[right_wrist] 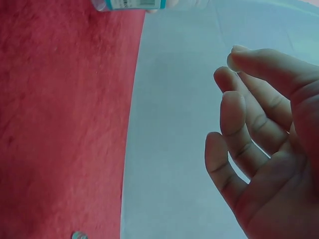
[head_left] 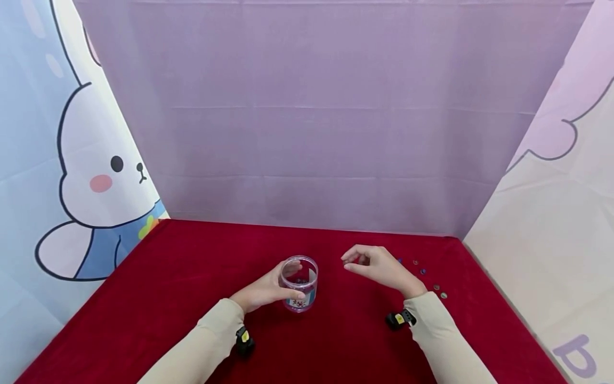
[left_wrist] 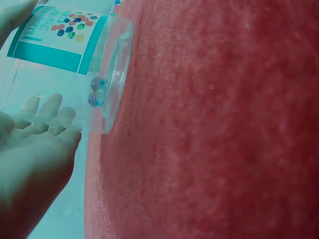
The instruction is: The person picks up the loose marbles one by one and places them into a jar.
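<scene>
My left hand (head_left: 268,288) grips a clear plastic jar (head_left: 310,293), thumb across its label and fingers round the far side. The jar stands upright with its open rim up. In the left wrist view, a few glass marbles (left_wrist: 98,92) lie at the jar's bottom, and the label (left_wrist: 62,37) shows coloured dots. To the right of the jar, my right hand (head_left: 381,265) is raised over the cloth. Its thumb and index fingertips pinch a small marble (right_wrist: 232,62), mostly hidden by the fingers. The other fingers (right_wrist: 232,112) are loosely bent.
Several loose marbles (head_left: 436,287) lie on the red cloth (head_left: 216,256) beyond and beside the right forearm. A purple curtain (head_left: 312,133) closes off the back, with printed hangings (head_left: 103,160) at both sides. Both wrists wear small black cameras (head_left: 400,319).
</scene>
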{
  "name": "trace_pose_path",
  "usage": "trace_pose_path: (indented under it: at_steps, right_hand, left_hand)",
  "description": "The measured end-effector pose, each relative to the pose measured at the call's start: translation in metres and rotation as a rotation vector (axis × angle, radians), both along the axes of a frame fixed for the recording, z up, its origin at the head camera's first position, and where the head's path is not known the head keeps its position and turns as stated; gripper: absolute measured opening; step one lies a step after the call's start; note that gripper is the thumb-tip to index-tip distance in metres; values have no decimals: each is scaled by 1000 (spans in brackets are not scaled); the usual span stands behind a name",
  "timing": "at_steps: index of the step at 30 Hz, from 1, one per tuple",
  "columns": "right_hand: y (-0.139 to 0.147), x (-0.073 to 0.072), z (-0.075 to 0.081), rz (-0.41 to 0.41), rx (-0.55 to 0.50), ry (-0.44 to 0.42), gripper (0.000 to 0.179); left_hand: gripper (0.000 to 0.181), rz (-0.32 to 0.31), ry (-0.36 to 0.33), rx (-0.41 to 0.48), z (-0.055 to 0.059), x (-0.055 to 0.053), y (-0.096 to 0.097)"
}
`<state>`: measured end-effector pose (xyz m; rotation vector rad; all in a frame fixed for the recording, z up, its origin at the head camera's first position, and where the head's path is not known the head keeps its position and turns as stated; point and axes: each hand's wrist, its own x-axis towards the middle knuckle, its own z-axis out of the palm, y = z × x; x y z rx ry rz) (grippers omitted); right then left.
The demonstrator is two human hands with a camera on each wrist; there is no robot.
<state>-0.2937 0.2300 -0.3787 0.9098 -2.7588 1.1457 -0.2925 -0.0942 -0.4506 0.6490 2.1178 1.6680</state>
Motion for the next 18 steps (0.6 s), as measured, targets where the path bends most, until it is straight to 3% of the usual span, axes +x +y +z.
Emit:
trace_pose_path:
  at_steps: [18]
  right_hand:
    - [-41, -2, 9, 65, -47, 35, 17]
  left_hand:
    - [88, 10, -14, -9, 1, -1, 1]
